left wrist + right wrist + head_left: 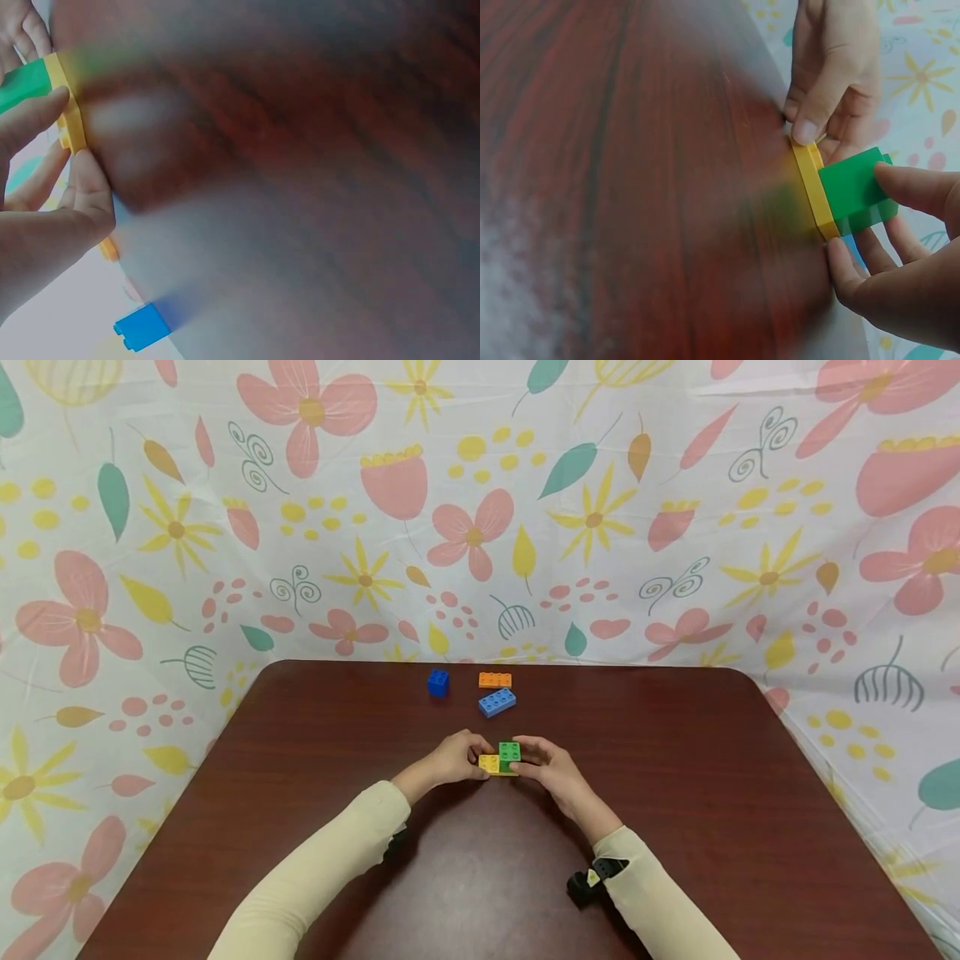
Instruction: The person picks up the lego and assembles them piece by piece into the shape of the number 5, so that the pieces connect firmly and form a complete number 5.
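A flat yellow brick [488,764] lies on the dark brown table [675,793] with a green brick [510,751] sitting on its right half. My left hand [477,758] pinches the yellow brick's left end; the left wrist view shows its fingers [75,187] on the yellow edge [71,112]. My right hand [522,765] grips the green brick from the right. In the right wrist view a finger lies on the green brick [851,187] and the thumb [844,270] reaches the yellow brick [814,191].
Beyond the hands lie a small dark blue brick [438,682], a flat orange brick [495,679] and a longer light blue brick [497,702]. A flowered cloth [480,510] hangs behind and around the table. A small black object [581,885] sits by my right sleeve.
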A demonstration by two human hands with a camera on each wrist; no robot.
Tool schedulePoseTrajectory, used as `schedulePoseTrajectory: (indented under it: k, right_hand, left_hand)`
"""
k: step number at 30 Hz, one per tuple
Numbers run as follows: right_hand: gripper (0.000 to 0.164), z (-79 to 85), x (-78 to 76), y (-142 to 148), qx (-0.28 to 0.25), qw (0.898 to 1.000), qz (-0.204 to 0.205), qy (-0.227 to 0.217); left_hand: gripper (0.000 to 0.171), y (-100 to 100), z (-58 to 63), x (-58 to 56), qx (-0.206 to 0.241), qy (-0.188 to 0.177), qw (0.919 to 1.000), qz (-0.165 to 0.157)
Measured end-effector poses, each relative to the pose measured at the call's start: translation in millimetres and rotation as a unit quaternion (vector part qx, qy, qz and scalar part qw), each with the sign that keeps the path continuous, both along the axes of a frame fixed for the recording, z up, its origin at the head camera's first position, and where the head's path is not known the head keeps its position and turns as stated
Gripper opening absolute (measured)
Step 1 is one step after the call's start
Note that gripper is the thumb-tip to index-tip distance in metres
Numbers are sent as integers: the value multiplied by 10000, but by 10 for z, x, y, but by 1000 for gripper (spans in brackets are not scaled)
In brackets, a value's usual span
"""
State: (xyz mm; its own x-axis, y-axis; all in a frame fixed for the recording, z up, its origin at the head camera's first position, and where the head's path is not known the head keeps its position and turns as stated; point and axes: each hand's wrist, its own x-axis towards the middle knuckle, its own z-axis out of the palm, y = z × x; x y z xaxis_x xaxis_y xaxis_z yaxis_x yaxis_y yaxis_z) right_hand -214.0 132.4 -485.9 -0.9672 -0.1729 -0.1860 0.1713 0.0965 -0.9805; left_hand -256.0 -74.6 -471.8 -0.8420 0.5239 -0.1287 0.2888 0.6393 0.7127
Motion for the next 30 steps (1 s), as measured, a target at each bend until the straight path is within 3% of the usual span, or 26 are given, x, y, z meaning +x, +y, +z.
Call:
schedulePoseTrajectory:
  k: [6, 12, 17, 25, 30]
  right_hand:
    - [51, -17, 10, -3, 138, 9998, -44, 103]
    - [50, 14, 25, -9, 166, 9998, -80, 24]
    - [50, 28, 47, -6, 161, 9998, -128, 3]
    - [48, 7, 35, -8, 172, 9997, -173, -23]
    - [48, 24, 20, -7, 171, 9997, -131, -65]
  left_hand:
    - [44, -30, 74, -69, -103, -310, 9993, -182]
    - [44, -74, 143, -150, 215, -759, 9969, 59]
    - [41, -120, 136, -234, 526, -911, 9938, 347]
    - [34, -178, 55, -347, 1022, -677, 9885, 889]
    - [34, -154, 33, -433, 1117, -255, 9867, 1156]
